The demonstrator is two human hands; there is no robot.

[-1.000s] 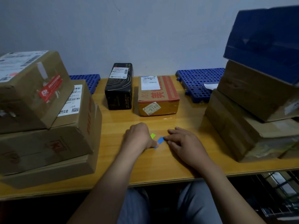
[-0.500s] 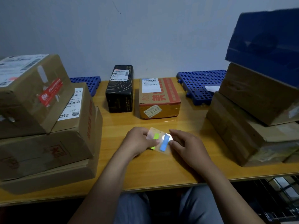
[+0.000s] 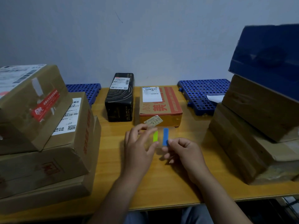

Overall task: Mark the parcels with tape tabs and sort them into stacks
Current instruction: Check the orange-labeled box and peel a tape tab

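Both hands hold up a small clear sheet (image 3: 160, 135) above the wooden table (image 3: 161, 183). A green tape tab (image 3: 155, 136) and a blue tape tab (image 3: 165, 136) stick to it side by side. My left hand (image 3: 139, 146) grips the sheet's left edge with thumb and fingers. My right hand (image 3: 184, 151) pinches the lower end of the blue tab. Behind the sheet stand a black parcel (image 3: 120, 97) and a brown parcel with red print (image 3: 160, 105).
A stack of three brown cartons (image 3: 43, 135) fills the table's left. Another stack (image 3: 258, 126) with a dark blue box (image 3: 267, 57) on top fills the right. Blue perforated mats (image 3: 202, 92) lie at the back against the wall.
The sheet with the tabs has been lifted off the table and raised upright between my hands. My right fingers have moved onto the blue tab's lower end.
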